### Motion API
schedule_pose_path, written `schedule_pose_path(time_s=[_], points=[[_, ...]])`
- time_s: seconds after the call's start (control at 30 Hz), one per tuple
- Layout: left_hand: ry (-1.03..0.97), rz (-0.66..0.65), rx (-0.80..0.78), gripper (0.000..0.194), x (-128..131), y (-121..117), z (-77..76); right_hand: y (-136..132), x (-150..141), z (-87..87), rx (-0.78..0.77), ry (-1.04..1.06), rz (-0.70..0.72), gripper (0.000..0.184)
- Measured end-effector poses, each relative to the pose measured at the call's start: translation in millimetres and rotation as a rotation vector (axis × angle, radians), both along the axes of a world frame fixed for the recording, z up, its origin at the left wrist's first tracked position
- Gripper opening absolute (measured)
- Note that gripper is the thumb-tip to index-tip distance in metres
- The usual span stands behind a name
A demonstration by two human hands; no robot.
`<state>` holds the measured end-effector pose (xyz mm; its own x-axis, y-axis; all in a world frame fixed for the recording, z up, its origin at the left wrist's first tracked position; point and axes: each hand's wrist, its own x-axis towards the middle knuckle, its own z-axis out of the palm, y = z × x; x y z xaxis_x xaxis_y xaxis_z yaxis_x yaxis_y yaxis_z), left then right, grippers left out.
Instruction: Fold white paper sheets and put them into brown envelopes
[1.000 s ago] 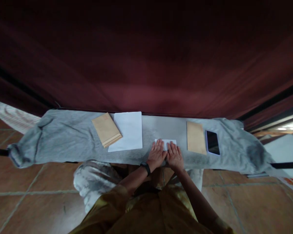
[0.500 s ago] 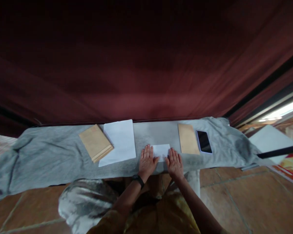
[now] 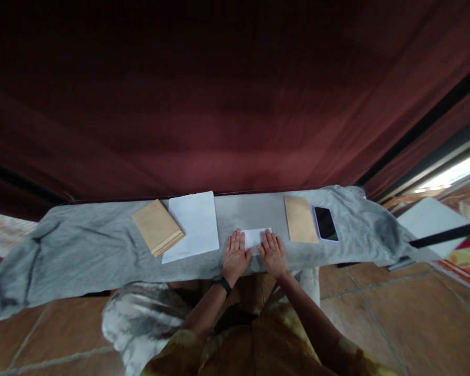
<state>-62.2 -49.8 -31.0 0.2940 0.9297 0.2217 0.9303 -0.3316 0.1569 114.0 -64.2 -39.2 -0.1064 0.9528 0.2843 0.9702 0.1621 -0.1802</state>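
My left hand (image 3: 235, 256) and my right hand (image 3: 272, 253) lie flat, fingers stretched out, on a small folded white paper (image 3: 255, 237) on the grey cloth (image 3: 102, 240) that covers a narrow table. The hands sit side by side and cover the paper's near part. A black watch is on my left wrist. A stack of brown envelopes (image 3: 157, 226) and a white sheet (image 3: 192, 224) lie to the left. One brown envelope (image 3: 300, 219) and a phone (image 3: 325, 223) lie to the right.
A dark red curtain (image 3: 235, 115) hangs right behind the table. The floor is brown tile (image 3: 395, 324). A white board (image 3: 431, 216) and a black bar (image 3: 450, 240) lie at the right.
My hands spread apart on the paper half a second ago and have drawn closer together again. The view has shifted slightly.
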Motion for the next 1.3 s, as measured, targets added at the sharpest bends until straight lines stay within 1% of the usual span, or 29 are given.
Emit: schedule_pose_path(time_s=[0.1, 0.23, 0.27, 0.37, 0.43, 0.57, 0.7, 0.77, 0.83, 1.0, 1.13, 1.2, 1.3], points=[[-0.019, 0.034, 0.012, 0.063, -0.6, -3.4, -0.7, -2.4, 8.2, -7.0, 0.035, -0.003, -0.026, 0.056], [-0.04, 0.071, 0.038, 0.06, 5.7, -10.6, 1.2, -3.9, 8.9, -10.8, 0.067, 0.001, -0.019, 0.057], [-0.044, 0.055, 0.047, 0.059, 8.1, -13.1, 1.6, -4.2, 8.3, -11.2, 0.074, 0.005, -0.018, 0.057], [-0.032, -0.062, 0.051, 0.055, 12.7, -21.3, 1.2, -5.0, 7.4, -12.8, 0.097, 0.015, -0.009, 0.056], [-0.013, -0.105, 0.036, 0.054, 11.9, -26.4, 0.1, -5.2, 8.3, -14.6, 0.11, 0.015, 0.0, 0.057], [0.006, -0.082, 0.015, 0.059, 1.2, -33.2, -0.3, -7.4, 12.3, -20.1, 0.137, 0.005, 0.001, 0.06], [0.025, -0.072, -0.011, 0.064, -9.5, -37.2, 1.0, -12.6, 15.8, -24.2, 0.161, 0.019, -0.048, 0.06], [0.03, -0.06, -0.019, 0.067, -11.6, -38.7, 0.6, -14.3, 15.3, -23.1, 0.177, 0.03, -0.068, 0.06], [0.022, -0.06, -0.019, 0.069, -11.9, -39.6, -0.5, -14.6, 12.1, -19.7, 0.189, 0.036, -0.052, 0.059], [0.009, -0.062, -0.008, 0.068, -12.3, -39.9, -2.5, -14.9, -3.5, -10.7, 0.137, 0.016, 0.101, 0.055], [0.029, -0.069, -0.009, 0.068, -13.9, -39.9, -2.5, -18.1, -9.2, -10.9, 0.111, 0.002, 0.158, 0.053], [0.031, -0.067, -0.01, 0.068, -13.7, -40.1, -2.5, -19.5, -9.4, -11.2, 0.117, -0.011, 0.149, 0.054], [0.028, -0.06, -0.014, 0.068, -12.8, -40.4, -2.4, -20.6, -10.0, -10.2, 0.117, -0.029, 0.096, 0.055]])
